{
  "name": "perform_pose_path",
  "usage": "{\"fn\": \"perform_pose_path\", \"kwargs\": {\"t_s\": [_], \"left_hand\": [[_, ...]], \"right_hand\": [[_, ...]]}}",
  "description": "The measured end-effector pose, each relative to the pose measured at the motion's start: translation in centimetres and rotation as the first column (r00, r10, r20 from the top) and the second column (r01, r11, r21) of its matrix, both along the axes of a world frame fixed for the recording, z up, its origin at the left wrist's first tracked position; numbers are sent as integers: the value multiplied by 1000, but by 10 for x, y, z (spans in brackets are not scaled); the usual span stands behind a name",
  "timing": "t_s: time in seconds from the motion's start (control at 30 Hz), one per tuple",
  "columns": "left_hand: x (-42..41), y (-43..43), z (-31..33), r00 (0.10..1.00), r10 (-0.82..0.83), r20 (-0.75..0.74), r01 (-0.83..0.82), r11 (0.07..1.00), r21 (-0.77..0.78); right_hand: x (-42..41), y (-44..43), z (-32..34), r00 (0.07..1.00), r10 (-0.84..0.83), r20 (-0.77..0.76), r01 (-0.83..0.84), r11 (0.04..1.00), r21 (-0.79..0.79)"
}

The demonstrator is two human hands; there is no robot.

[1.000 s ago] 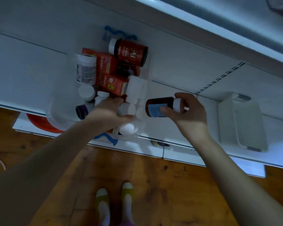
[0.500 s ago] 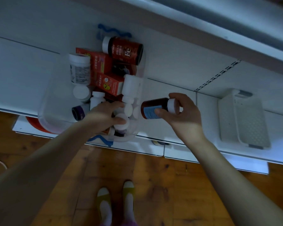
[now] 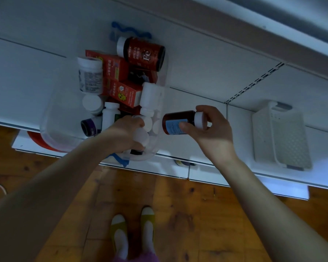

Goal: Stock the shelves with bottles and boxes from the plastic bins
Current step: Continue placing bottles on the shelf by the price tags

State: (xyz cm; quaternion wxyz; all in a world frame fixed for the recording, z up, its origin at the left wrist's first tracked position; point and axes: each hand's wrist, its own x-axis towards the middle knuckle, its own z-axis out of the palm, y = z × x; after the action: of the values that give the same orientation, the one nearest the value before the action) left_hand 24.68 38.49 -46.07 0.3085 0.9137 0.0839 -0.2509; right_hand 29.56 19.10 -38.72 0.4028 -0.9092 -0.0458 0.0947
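Head view. Clear bin (image 3: pixel 53 118) sits on the white shelf (image 3: pixel 197 82) and holds many items: red bottle (image 3: pixel 143 53), red boxes (image 3: pixel 125 93), several white bottles.

Left hand (image 3: pixel 125 133) is inside the bin, fingers curled round a white-capped bottle (image 3: pixel 140 136).

Right hand (image 3: pixel 212 133) pinches a brown bottle (image 3: pixel 178 121) on its side between thumb and fingers, just right of the bin and above the shelf.

White basket (image 3: pixel 261 137) stands further right, nothing visible in it.

Judgement: early stage. No stocked item shows on the shelf. Two bottles are in hand, and most of the bin is left.
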Motion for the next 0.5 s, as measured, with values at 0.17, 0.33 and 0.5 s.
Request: {"fn": "perform_pose_path", "kwargs": {"t_s": [0.17, 0.33, 0.5], "left_hand": [[3, -4, 15, 1000, -5, 7, 4, 994, 108], [-13, -2, 37, 923, 207, 324, -204, 978, -44], [-41, -2, 71, 814, 350, 464, -293, 937, -192]], "right_hand": [[-5, -1, 1, 999, 4, 37, -4, 1000, 3], [-20, 2, 6, 994, 5, 107, -7, 1000, 17], [-41, 5, 27, 995, 19, 93, -22, 999, 28]]}}
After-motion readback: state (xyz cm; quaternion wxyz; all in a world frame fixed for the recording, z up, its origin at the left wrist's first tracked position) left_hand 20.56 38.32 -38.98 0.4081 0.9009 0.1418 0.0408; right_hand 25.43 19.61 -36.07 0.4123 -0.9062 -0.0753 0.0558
